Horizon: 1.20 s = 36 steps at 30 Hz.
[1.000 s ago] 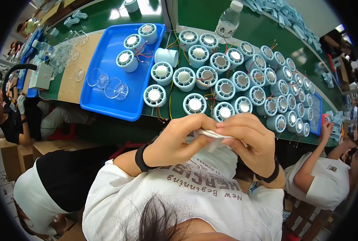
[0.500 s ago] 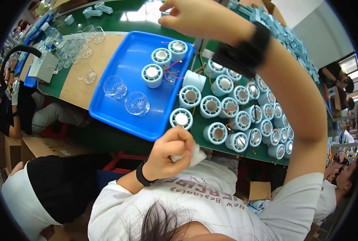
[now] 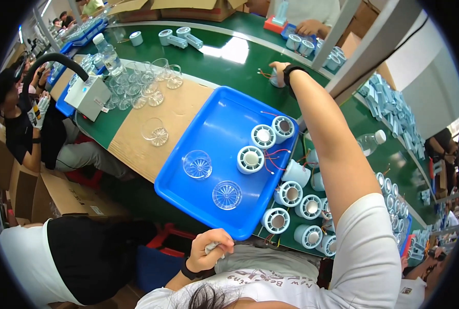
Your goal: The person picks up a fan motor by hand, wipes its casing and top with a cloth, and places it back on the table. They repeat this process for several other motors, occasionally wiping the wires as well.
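My right hand (image 3: 282,72) reaches far out over the green table, its fingers closed round a light blue round fan-motor housing (image 3: 274,79) with thin wires sticking out to the left. Most of that housing is hidden by the hand. Close to my body, below the near edge of the blue tray (image 3: 170,172), my left hand (image 3: 206,252) is closed on a crumpled white cloth (image 3: 213,247). Inside the tray, several similar motor housings (image 3: 250,159) with red wires stand at the right. Two clear ribbed cups (image 3: 226,195) are at the tray's left and near side.
More motor housings (image 3: 310,236) crowd the table right of the tray. Clear cups (image 3: 155,98) cluster on brown cardboard (image 3: 131,136) at left, beside a grey box (image 3: 88,98) with a black hose. A metal post (image 3: 371,46) rises near my right arm. Across the table another person's hand (image 3: 312,27) shows.
My view has shifted, so the tray sits lower and further right. My right hand now shows at the far table, round a motor housing. My left hand keeps the white cloth.
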Motion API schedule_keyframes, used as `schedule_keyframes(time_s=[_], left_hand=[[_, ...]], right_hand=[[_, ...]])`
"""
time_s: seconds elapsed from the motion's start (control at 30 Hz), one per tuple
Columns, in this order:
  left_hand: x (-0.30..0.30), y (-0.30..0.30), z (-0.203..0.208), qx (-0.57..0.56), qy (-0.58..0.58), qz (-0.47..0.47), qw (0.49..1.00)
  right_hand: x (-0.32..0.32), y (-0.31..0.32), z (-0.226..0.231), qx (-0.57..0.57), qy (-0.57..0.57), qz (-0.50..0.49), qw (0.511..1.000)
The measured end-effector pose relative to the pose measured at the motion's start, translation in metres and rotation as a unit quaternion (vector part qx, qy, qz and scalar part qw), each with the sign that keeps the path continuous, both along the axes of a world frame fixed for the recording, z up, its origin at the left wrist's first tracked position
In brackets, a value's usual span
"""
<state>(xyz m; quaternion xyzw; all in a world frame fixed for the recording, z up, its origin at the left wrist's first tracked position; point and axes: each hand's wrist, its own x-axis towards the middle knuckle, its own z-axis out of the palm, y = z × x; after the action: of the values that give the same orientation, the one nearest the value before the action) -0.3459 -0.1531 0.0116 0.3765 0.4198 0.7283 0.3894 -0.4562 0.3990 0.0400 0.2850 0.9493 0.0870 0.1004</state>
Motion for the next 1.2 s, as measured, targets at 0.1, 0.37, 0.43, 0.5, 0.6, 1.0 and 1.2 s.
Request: schedule_keyframes(time_s=[0.1,0.37,0.43,0.5,0.6,1.0,1.2], left_hand=[[0.001,0.0,-0.003,0.005,-0.008,-0.001,1.0],[0.019,0.01,0.006,0.031,-0.068,-0.124,0.989],[0.03,0.012,0.008,0.08,0.036,-0.134,0.987],[0.038,0.027,0.013,0.109,0.084,-0.149,0.979],[0.06,0.043,0.032,0.163,0.245,-0.024,0.955],[0.178,0.09,0.07,0.153,0.307,-0.135,0.93],[0.206,0.096,0.074,0.008,0.045,-0.356,0.933]], right_hand=[[-0.002,-0.019,0.021,-0.067,-0.04,-0.037,0.996],[0.077,-0.149,0.157,-0.095,0.129,0.17,0.972],[0.122,-0.187,0.183,-0.168,0.181,0.208,0.946],[0.173,-0.22,0.201,-0.232,0.225,0.241,0.915],[0.263,-0.274,0.228,-0.201,0.201,0.222,0.933],[0.49,-0.37,0.164,-0.48,0.28,-0.29,0.779],[0.562,-0.409,0.145,-0.413,0.385,-0.159,0.81]])
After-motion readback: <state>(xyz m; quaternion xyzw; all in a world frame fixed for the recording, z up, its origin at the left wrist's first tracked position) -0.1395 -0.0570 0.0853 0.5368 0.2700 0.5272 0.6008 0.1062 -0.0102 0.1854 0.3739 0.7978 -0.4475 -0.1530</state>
